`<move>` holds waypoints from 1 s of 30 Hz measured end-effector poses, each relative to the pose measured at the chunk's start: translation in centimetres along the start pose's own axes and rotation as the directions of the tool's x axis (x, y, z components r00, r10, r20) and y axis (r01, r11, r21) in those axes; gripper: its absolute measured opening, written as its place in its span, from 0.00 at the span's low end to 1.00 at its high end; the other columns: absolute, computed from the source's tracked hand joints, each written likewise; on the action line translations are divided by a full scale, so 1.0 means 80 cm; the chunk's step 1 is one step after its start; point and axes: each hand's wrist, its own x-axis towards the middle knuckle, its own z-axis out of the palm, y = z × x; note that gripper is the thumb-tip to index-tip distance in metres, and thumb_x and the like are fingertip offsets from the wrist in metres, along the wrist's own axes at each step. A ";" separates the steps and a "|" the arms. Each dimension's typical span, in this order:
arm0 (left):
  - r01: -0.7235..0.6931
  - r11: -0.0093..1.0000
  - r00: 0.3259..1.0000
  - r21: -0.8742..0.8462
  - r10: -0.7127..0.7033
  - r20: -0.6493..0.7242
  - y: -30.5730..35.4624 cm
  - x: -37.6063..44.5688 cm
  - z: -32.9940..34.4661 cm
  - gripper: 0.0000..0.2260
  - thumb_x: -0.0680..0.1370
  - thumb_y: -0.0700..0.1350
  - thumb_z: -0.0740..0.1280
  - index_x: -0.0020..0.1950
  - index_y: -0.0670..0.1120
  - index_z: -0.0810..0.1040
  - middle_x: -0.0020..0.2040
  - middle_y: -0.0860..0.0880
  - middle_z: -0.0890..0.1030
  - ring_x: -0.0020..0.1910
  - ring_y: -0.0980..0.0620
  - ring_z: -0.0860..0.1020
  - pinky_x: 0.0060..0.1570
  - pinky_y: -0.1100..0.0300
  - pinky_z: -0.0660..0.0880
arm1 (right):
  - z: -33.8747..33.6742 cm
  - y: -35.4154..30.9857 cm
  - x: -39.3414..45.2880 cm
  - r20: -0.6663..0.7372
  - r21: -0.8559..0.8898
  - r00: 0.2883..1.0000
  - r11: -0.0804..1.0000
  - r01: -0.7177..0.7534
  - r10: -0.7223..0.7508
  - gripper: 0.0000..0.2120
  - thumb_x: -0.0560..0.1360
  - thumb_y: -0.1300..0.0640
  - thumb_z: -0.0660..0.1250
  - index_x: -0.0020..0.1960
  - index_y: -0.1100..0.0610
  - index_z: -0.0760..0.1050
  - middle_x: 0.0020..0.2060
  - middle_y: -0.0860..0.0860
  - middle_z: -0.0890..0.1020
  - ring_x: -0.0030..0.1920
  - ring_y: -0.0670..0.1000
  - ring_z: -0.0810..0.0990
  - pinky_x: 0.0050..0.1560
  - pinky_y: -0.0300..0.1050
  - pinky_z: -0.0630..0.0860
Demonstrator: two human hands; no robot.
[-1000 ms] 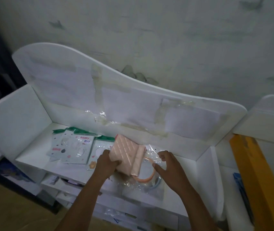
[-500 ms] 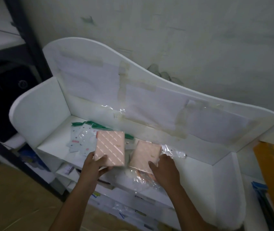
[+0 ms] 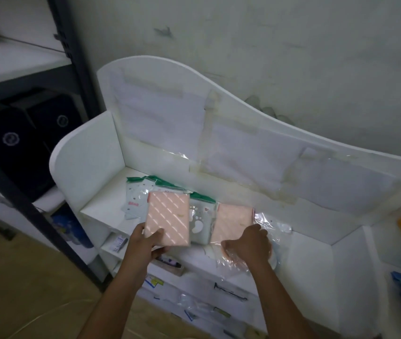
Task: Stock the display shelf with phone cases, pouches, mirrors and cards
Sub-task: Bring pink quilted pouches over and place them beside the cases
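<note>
Your left hand (image 3: 145,243) grips the lower edge of a peach quilted pouch (image 3: 168,218), thumb on its face and fingers curled under it, holding it above the front of the white display shelf (image 3: 101,209). The pouch covers part of the green-topped card packets (image 3: 140,194) lying flat on the shelf's top level, and another packet with cut-out shapes (image 3: 198,222) shows just to its right.

Your right hand (image 3: 250,245) rests on a second peach pouch (image 3: 233,222), which lies on the shelf beside that packet. The fingers are bent down over the pouch's near edge and onto crinkled clear plastic wrapping (image 3: 272,225); you cannot tell whether they are pinching the pouch or only pressing on it. A peach ring-shaped item (image 3: 226,253) sits partly hidden under the hand inside the plastic.

Lower tiers of the shelf hold small packaged goods (image 3: 170,261), too dim to tell apart. A dark metal rack (image 3: 72,57) stands to the left.
</note>
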 end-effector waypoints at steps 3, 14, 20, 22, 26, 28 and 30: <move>0.001 1.000 1.000 -0.014 -0.001 0.006 0.004 0.002 0.000 0.09 0.79 0.38 0.67 0.58 0.44 0.74 0.57 0.41 0.81 0.51 0.43 0.82 0.38 0.60 0.81 | -0.006 0.005 0.005 0.058 0.169 0.998 0.986 0.012 -0.022 0.51 0.59 0.41 0.81 0.70 0.64 0.61 0.63 0.60 0.72 0.62 0.59 0.75 0.56 0.46 0.73; -0.010 0.999 0.993 -0.036 0.014 0.115 0.003 -0.003 0.022 0.11 0.81 0.39 0.62 0.63 0.43 0.73 0.59 0.42 0.80 0.55 0.42 0.80 0.41 0.56 0.82 | -0.030 0.042 -0.013 0.205 0.810 0.979 0.558 -0.181 0.019 0.15 0.72 0.68 0.62 0.57 0.60 0.75 0.53 0.60 0.80 0.51 0.59 0.81 0.41 0.51 0.82; -0.061 0.997 0.986 -0.042 0.067 0.155 0.011 -0.021 0.064 0.08 0.73 0.41 0.66 0.52 0.46 0.77 0.51 0.43 0.81 0.49 0.46 0.80 0.40 0.56 0.79 | -0.061 0.091 -0.042 0.018 0.857 1.000 0.516 -0.007 -0.016 0.15 0.73 0.72 0.64 0.57 0.60 0.77 0.50 0.59 0.83 0.50 0.57 0.82 0.42 0.43 0.79; -0.081 0.994 0.970 -0.074 0.096 0.223 0.016 -0.034 0.079 0.12 0.69 0.43 0.66 0.52 0.43 0.76 0.50 0.42 0.81 0.49 0.45 0.80 0.42 0.55 0.79 | -0.080 0.108 -0.056 -0.061 0.867 0.998 0.494 0.064 -0.022 0.15 0.74 0.73 0.65 0.55 0.58 0.77 0.46 0.54 0.83 0.49 0.56 0.82 0.47 0.45 0.79; -0.126 0.986 0.942 -0.114 0.154 0.298 0.022 -0.063 0.111 0.11 0.76 0.38 0.66 0.58 0.38 0.75 0.54 0.41 0.82 0.52 0.45 0.81 0.50 0.51 0.77 | -0.123 0.146 -0.089 -0.196 0.875 0.980 0.447 0.184 -0.020 0.15 0.75 0.70 0.66 0.59 0.57 0.76 0.50 0.51 0.84 0.51 0.50 0.83 0.46 0.38 0.79; -0.158 0.980 0.926 -0.125 0.191 0.326 0.022 -0.082 0.128 0.09 0.79 0.36 0.64 0.59 0.37 0.75 0.55 0.40 0.82 0.51 0.45 0.81 0.52 0.50 0.77 | -0.144 0.170 -0.107 -0.275 0.865 0.961 0.433 0.253 -0.012 0.16 0.76 0.68 0.67 0.62 0.58 0.76 0.53 0.52 0.84 0.53 0.49 0.83 0.46 0.37 0.79; -0.179 0.974 0.913 -0.139 0.217 0.345 0.022 -0.108 0.145 0.08 0.79 0.35 0.64 0.57 0.38 0.76 0.54 0.40 0.81 0.51 0.44 0.81 0.51 0.51 0.79 | -0.164 0.198 -0.127 -0.342 0.856 0.940 0.414 0.310 0.004 0.17 0.76 0.66 0.68 0.64 0.58 0.74 0.55 0.52 0.84 0.55 0.49 0.83 0.46 0.36 0.79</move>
